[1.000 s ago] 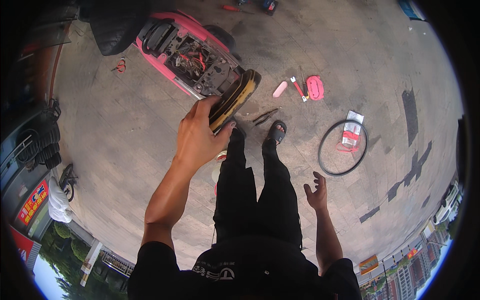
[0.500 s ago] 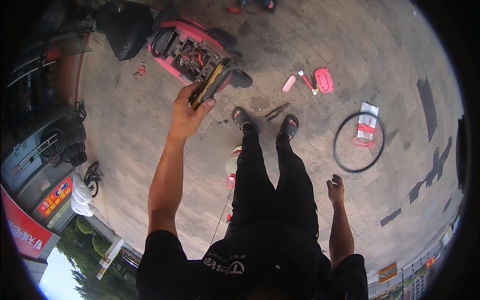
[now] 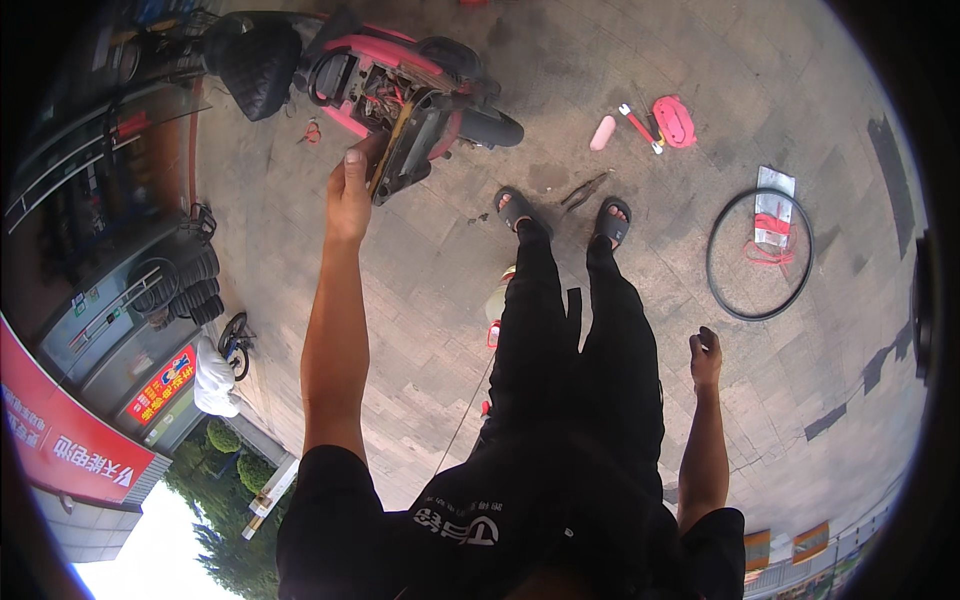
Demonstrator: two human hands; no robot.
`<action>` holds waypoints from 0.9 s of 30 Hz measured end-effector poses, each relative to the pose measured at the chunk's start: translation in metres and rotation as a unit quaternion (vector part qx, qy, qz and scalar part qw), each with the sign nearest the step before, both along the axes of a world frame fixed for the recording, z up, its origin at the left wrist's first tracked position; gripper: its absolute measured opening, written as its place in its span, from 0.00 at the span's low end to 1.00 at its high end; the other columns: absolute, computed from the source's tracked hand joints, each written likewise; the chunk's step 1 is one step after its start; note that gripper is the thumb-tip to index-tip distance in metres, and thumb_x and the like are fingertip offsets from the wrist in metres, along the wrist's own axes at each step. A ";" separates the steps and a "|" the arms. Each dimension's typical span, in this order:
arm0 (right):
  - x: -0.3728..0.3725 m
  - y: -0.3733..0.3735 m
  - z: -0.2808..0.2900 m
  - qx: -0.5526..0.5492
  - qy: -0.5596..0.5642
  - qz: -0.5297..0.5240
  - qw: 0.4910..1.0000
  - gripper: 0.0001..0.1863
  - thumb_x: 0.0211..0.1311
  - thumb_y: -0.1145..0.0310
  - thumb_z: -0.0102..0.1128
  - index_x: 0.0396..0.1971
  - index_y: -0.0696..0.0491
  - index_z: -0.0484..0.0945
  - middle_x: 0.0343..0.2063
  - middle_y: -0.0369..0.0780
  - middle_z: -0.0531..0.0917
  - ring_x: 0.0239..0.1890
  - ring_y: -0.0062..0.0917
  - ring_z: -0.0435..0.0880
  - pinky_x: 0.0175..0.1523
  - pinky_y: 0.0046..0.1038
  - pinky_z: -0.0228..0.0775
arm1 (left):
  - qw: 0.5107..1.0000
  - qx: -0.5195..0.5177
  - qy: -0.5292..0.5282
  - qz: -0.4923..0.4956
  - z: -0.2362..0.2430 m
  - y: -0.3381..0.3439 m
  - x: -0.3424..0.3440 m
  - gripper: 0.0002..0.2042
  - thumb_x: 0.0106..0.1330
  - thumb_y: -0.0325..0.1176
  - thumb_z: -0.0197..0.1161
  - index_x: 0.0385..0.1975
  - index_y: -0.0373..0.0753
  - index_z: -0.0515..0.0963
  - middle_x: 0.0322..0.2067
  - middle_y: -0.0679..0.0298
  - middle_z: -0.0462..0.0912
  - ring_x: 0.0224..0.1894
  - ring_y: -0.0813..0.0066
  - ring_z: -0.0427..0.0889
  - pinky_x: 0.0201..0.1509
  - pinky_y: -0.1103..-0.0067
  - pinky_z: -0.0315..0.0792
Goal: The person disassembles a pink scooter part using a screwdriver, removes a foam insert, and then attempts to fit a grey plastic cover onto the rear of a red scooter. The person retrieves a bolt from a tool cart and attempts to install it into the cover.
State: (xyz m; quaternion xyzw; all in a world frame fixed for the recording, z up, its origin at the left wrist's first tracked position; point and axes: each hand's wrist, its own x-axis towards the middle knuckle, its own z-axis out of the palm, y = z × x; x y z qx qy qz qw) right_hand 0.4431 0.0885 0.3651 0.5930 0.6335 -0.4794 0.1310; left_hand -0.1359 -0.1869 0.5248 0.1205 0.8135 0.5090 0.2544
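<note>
My left hand [image 3: 350, 198] is raised on the left, fingers closed around the edge of a dark flat panel [image 3: 412, 150] with a yellowish strip along one side. Beyond the panel lies or leans a pink scooter [image 3: 400, 62], its body uncovered so that wires [image 3: 383, 92] show inside. The panel hides part of the scooter. My right hand [image 3: 706, 362] hangs low at the right, its fingers curled. A small pale bit shows at those fingers, too small to name. Nearest to this hand, on the paving, is a black tyre-like ring [image 3: 712, 270].
Pliers [image 3: 585, 190] lie by my sandals. Farther off are a pink rounded object [image 3: 603, 132], a red-and-white tool [image 3: 640, 128] and a pink coiled strap [image 3: 675, 121]. A silver packet [image 3: 774, 205] lies within the ring. Red-handled pliers [image 3: 312, 131] rest near the scooter. Stacked tyres [image 3: 190, 285] stand left.
My left hand has turned the panel, so more of its dark face shows. The whole view has shifted, moving the ground things right and up. My right hand remains low with curled fingers.
</note>
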 end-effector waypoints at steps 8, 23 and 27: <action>0.013 -0.016 -0.025 -0.040 0.012 -0.052 0.998 0.21 0.62 0.64 0.57 0.53 0.58 0.73 0.37 0.40 0.80 0.29 0.17 0.73 0.33 0.21 0.67 | 0.988 -0.112 0.103 0.023 -0.013 0.010 0.017 0.18 0.59 0.21 0.62 0.50 0.27 0.73 0.42 0.59 0.81 0.42 0.77 0.79 0.47 0.82 0.72; 0.049 -0.058 -0.049 -0.161 -0.058 -0.137 0.976 0.18 0.65 0.65 0.55 0.52 0.57 0.73 0.33 0.36 0.78 0.30 0.16 0.72 0.34 0.20 0.65 | 0.967 -0.158 0.173 0.096 -0.017 0.005 0.018 0.10 0.57 0.23 0.65 0.39 0.31 0.76 0.33 0.64 0.82 0.32 0.83 0.78 0.39 0.85 0.71; 0.046 -0.053 -0.052 -0.164 -0.039 -0.133 0.977 0.18 0.65 0.64 0.55 0.52 0.57 0.73 0.33 0.36 0.78 0.30 0.16 0.73 0.34 0.20 0.65 | 0.972 -0.154 0.151 0.089 -0.014 0.005 0.020 0.13 0.57 0.24 0.67 0.41 0.30 0.75 0.33 0.64 0.82 0.34 0.83 0.77 0.41 0.85 0.71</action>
